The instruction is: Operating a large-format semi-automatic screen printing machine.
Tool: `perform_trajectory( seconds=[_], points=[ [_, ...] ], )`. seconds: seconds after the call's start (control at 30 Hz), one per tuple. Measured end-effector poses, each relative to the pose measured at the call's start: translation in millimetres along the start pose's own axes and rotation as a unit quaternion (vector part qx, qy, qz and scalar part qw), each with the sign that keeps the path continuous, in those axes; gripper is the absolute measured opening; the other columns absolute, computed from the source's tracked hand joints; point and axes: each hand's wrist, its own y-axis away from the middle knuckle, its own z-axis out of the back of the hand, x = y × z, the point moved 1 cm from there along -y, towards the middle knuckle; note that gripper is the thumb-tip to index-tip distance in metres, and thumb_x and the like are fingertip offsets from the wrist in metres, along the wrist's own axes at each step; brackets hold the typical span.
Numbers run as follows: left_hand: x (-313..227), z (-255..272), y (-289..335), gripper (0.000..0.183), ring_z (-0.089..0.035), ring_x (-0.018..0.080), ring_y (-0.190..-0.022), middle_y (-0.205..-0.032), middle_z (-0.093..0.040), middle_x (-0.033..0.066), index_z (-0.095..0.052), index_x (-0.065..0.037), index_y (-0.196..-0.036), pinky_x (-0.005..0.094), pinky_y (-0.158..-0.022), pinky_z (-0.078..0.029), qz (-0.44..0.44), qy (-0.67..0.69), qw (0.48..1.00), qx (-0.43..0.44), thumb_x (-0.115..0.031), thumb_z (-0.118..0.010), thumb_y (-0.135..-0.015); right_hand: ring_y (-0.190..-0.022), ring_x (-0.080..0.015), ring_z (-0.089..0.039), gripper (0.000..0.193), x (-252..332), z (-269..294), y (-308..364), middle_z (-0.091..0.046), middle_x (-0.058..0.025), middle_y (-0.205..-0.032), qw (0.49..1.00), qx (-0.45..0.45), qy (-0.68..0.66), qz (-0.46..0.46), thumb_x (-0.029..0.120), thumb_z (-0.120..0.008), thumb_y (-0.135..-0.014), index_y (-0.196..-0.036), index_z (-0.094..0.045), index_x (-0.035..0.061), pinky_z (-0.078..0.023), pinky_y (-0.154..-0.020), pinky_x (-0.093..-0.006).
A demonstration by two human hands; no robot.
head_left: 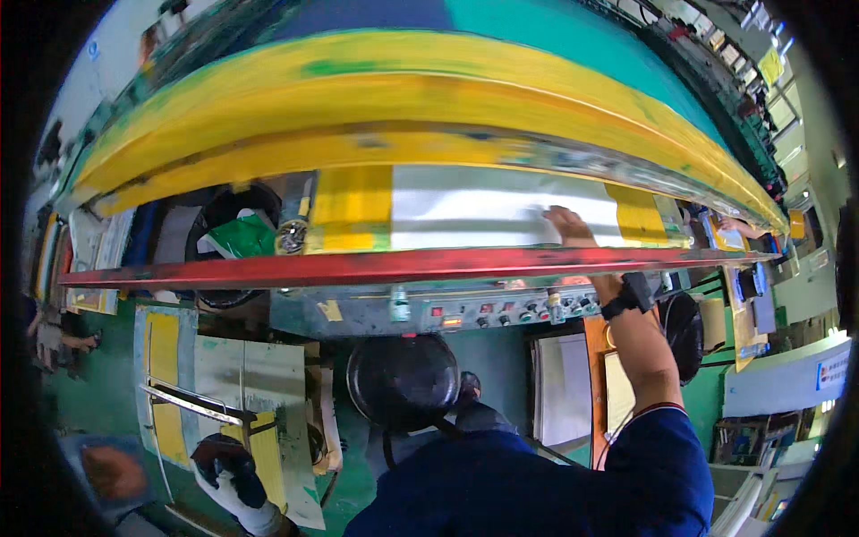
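My bare right hand (571, 224) reaches over the red bar (403, 265) and rests on a white sheet (474, 201) near its right end. Its fingers are stretched out and hold nothing. The sheet lies on a yellow-edged bed (351, 208), below a raised, ink-smeared yellow frame (394, 89). Low on the left, what looks like my left hand (228, 474), in a white glove with a dark patch, is beside a bent metal bar (192, 401). Its fingers cannot be made out, nor whether it touches the bar.
Below the red bar runs a control panel (501, 309) with knobs and buttons. A round black stool (403, 380) stands close before me. A black bin (228, 210) holds something green. Another person's hand (738, 226) shows at the far right. White boards (564, 389) lean by the panel.
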Motion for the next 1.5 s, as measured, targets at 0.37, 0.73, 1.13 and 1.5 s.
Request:
perform_trajectory(
  seconds=[0.37, 0.73, 1.13, 1.5],
  points=[
    [-106.8, -159.2, 78.1, 0.031, -0.049, 0.0106, -0.06, -0.069, -0.053, 0.0026, -0.06, -0.002, -0.082, 0.0253, -0.054, -0.036, 0.046, 0.003, 0.997, 0.068, -0.028, -0.054, -0.097, -0.101, -0.0371, -0.059, 0.036, -97.6, 27.7, 45.8, -0.061, -0.0218, -0.105, 0.994, 0.065, -0.06, 0.057, 0.022, -0.059, -0.073, -0.102, -0.059, 0.0011, -0.049, -0.087, -0.0456],
    [-112.3, -193.1, 103.3, 0.017, -0.052, 0.0124, -0.063, -0.077, -0.059, 0.005, -0.062, -0.001, -0.092, 0.0262, -0.057, -0.041, 0.134, 0.032, 0.988, 0.076, -0.015, -0.052, -0.096, -0.08, -0.0364, -0.065, 0.026, -102.8, 36.6, 45.2, -0.064, -0.0192, -0.085, 0.992, 0.019, 0.042, 0.116, 0.014, -0.059, -0.078, -0.102, -0.061, 0.0033, -0.052, -0.069, -0.0447],
    [-100.6, -187.7, 125.0, 0.017, -0.06, 0.0129, -0.068, -0.083, -0.065, 0.0069, -0.063, 0.002, -0.103, 0.0262, -0.062, -0.047, 0.218, 0.115, 0.969, 0.024, -0.006, -0.051, -0.094, -0.079, -0.0417, -0.064, 0.026, -73.5, 80.7, 22.4, -0.064, -0.0252, -0.085, 0.99, 0.141, -0.015, -0.004, 0.012, -0.058, -0.077, -0.101, -0.062, 0.0028, -0.05, -0.07, -0.0474],
    [-90.6, -166.9, 138.8, 0.016, -0.065, 0.0162, -0.071, -0.085, -0.069, 0.0097, -0.064, 0.005, -0.103, 0.0289, -0.067, -0.051, 0.257, 0.125, 0.958, -0.018, -0.004, -0.056, -0.093, -0.11, -0.0368, -0.059, 0.049, -67.4, -1.9, -70.6, -0.061, -0.0208, -0.122, 0.981, 0.139, -0.127, -0.041, 0.042, -0.056, -0.089, -0.125, -0.059, 0.0087, -0.046, -0.095, -0.0444]
  ],
)
